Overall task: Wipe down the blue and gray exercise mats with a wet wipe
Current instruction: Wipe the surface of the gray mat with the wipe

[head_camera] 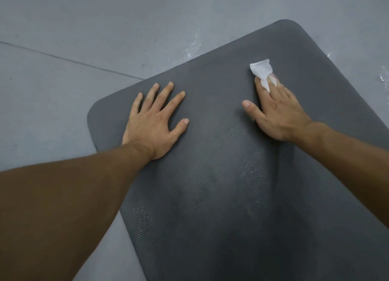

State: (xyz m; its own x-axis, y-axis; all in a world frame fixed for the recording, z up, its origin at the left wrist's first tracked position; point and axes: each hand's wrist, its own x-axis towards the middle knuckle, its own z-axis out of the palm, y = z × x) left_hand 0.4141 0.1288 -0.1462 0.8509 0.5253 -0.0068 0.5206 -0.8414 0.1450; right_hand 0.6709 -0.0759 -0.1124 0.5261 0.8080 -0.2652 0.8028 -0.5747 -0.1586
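Note:
A dark gray exercise mat (221,186) with a rippled surface lies on the floor and fills most of the view. My left hand (153,120) rests flat on it near its far left corner, fingers spread. My right hand (275,110) lies on the mat further right, fingers straight, pressing a crumpled white wet wipe (262,70) under its fingertips; part of the wipe pokes up between the fingers. No blue mat is in view.
A gray floor (84,28) surrounds the mat, with a dark seam line (63,58) running across at the left. Wet shiny patches (194,47) lie on the floor beyond the mat's far edge and at the right.

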